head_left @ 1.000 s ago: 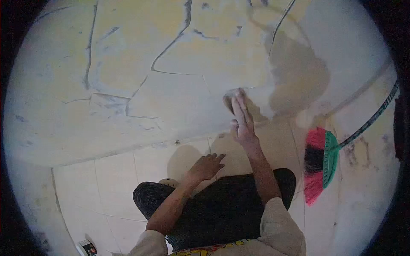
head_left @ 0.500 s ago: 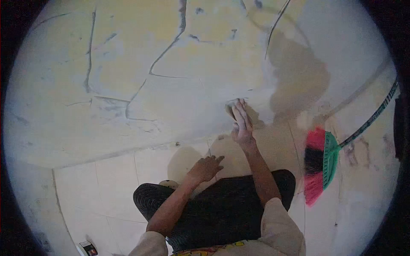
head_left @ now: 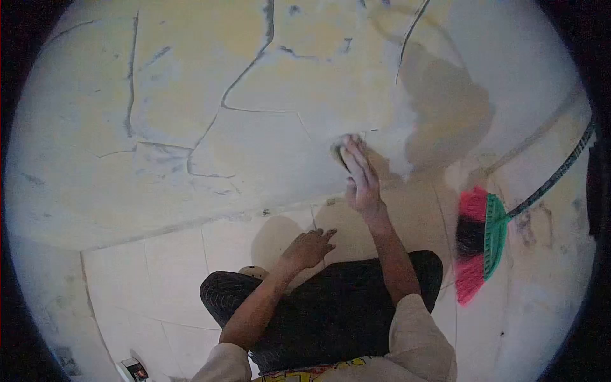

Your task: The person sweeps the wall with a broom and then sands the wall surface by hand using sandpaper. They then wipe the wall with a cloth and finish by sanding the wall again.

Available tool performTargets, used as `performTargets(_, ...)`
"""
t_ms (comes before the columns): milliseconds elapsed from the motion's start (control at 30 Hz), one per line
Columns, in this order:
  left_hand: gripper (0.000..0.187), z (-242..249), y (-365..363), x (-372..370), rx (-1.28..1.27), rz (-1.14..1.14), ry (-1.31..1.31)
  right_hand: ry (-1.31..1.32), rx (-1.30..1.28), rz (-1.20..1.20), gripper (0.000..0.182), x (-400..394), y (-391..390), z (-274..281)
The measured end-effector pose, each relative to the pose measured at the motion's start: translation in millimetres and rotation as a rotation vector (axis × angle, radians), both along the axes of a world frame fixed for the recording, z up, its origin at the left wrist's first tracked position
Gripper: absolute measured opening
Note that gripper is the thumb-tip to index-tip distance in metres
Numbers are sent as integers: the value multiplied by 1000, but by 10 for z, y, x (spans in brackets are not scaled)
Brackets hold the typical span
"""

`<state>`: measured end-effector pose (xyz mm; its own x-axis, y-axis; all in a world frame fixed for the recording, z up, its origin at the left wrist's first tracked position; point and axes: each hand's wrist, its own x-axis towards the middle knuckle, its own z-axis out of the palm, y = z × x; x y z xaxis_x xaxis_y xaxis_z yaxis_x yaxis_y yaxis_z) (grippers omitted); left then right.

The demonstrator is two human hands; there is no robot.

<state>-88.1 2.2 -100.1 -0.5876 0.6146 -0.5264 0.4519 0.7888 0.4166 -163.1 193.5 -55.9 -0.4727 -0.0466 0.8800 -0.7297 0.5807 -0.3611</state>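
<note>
My right hand (head_left: 361, 175) is pressed to the lower part of the wall (head_left: 254, 146), its fingers closed over a small tan sanding pad (head_left: 337, 150). Most of the pad is hidden under the fingers, so its exact kind is hard to make out. White dust coats those fingers. Around the hand the wall is pale and smooth, with a short dark mark just above it. My left hand (head_left: 310, 247) hovers near my knees above the tiled floor (head_left: 172, 261), fingers loosely stretched and holding nothing.
A broom (head_left: 493, 239) with red and black bristles and a green head leans at the right, its dark handle curving upward. Cracks run across the upper wall. A small dark-faced box (head_left: 133, 369) stands at lower left. Something round and pale (head_left: 253, 272) shows beside my left knee.
My right hand has slid slightly up along the wall with the sanding pad. The left hand has barely moved, and the whole view has shifted a little.
</note>
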Motion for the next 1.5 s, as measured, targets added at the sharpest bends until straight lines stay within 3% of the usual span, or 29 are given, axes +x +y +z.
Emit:
performTargets(67,49,-54,1,-22,-2,-15,5,12,10,-19,39,-31,10,-225)
performTargets(300,49,6,-9,-24,-1,4,-6,-32,-39,5,39,45,-40,76)
performTargets(367,49,-27,5,-38,3,-15,1,-7,-5,-27,39,-7,13,-207)
performTargets(600,50,145,27,-29,-37,17,-93,-74,-126,53,37,46,13,145)
performTargets(700,50,126,75,-57,-52,-7,-91,-17,52,-97,37,33,5,-210)
performTargets(767,49,70,47,-64,-108,-27,-99,-19,-8,-63,38,-3,20,-214)
performTargets(867,50,-12,26,-7,-26,-14,-49,-33,-85,60,38,23,16,188)
performTargets(967,50,47,54,-30,-31,-11,-65,-14,30,-44,38,-25,65,-263)
performTargets(1167,51,48,45,-5,-28,-20,-63,-18,-131,104,38,17,26,194)
performTargets(1267,50,96,61,-47,-38,-6,-88,-75,55,-81,41,37,42,-303)
performTargets(1433,51,102,68,-38,15,4,-62,-37,-45,44,39,14,33,123)
performTargets(1500,51,33,17,9,25,-2,-74,-50,-63,56,39,54,27,42)
